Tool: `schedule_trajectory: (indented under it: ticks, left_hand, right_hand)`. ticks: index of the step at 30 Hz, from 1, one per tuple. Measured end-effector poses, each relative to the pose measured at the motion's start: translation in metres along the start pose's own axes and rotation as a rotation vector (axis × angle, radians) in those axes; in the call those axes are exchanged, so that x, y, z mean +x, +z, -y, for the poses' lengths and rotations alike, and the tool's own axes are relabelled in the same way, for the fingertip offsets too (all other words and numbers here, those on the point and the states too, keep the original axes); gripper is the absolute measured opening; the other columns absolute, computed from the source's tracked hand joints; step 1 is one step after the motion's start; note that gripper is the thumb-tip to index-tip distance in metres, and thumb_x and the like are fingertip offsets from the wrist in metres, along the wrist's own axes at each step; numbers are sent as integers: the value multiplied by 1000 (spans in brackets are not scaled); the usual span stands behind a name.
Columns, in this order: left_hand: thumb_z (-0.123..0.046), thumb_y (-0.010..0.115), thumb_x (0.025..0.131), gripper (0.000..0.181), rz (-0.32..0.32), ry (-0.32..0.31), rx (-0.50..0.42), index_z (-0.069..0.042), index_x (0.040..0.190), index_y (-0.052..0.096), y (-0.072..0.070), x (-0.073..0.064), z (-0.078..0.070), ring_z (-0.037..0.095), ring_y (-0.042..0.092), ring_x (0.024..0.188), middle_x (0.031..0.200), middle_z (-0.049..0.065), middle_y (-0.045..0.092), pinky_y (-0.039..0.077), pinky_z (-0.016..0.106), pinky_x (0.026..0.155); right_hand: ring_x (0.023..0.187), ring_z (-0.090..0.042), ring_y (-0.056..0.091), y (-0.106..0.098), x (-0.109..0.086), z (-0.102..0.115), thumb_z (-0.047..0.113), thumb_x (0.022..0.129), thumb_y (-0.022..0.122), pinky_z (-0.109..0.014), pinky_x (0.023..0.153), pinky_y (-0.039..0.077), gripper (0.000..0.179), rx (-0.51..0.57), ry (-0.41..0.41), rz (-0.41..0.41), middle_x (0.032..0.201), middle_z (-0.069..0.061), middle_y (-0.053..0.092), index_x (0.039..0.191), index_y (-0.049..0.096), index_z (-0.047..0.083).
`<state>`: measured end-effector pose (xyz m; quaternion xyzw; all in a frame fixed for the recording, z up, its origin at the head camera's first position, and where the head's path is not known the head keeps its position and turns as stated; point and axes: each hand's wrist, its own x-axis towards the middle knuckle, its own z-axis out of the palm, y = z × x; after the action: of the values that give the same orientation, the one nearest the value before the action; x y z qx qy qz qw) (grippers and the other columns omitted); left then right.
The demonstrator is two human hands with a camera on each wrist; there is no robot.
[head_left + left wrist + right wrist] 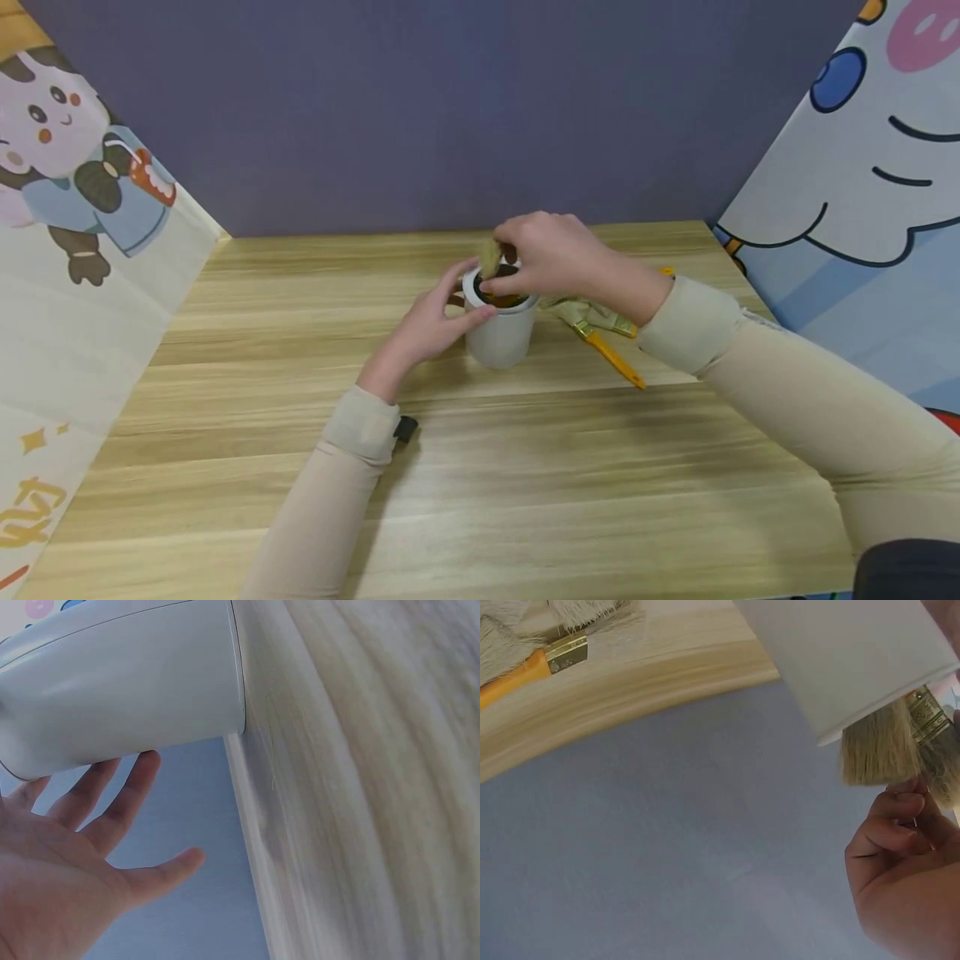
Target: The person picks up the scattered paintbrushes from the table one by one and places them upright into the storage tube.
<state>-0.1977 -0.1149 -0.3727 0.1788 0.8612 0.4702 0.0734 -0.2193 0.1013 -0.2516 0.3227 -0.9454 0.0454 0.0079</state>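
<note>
Nearest the camera, the right sleeve (810,400) crosses the worktop (525,500) toward a white cup (501,329) at its middle. A brush (874,746) stands in the cup, bristles up above the rim. The right hand (558,254) hovers over the rim, its fingers (889,832) curled and pinching those bristles. The left hand (431,325) rests against the cup's left side, fingers (112,802) straight and spread. More brushes (600,329) with orange handles lie just right of the cup.
</note>
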Motion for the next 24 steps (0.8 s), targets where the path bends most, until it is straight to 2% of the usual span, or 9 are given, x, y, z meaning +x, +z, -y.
schedule_trajectory:
  ticks: [6,9,13,20,24]
  left_hand:
    - [-65,66,98,91,21,-7,-11,-33,170,21,0,1,0,35,56,140,165,13,48,53,59,110]
    - [-65,67,98,88,20,-6,-17,-36,169,23,1,2,0,34,57,139,163,11,50,55,58,108]
    - [-57,69,100,80,3,9,-13,-41,166,27,1,3,0,35,59,137,161,10,52,53,59,109]
    - [-53,72,99,82,-19,-9,-9,-41,167,27,1,0,-1,35,58,139,161,11,52,50,62,113]
    - [-56,71,99,82,-12,-14,9,-44,166,26,0,0,-1,34,57,140,163,10,51,49,62,114]
  right_hand:
    - [84,-17,67,1,-1,0,63,90,77,-36,65,56,47,10,-1,-19,102,2,73,109,75,19]
    - [83,-18,68,-6,-5,-3,63,90,77,-37,66,56,50,28,-1,-50,103,1,75,113,76,19]
    - [86,-19,68,-19,-11,-15,64,92,75,-40,70,57,52,28,24,-71,106,0,75,117,76,19]
    - [84,-22,67,-36,-34,-61,60,97,72,-43,71,56,49,-12,93,-84,108,-5,76,121,75,17]
    - [79,-20,65,-34,-47,-97,58,98,71,-39,67,52,50,-25,141,-29,112,-7,75,126,72,16]
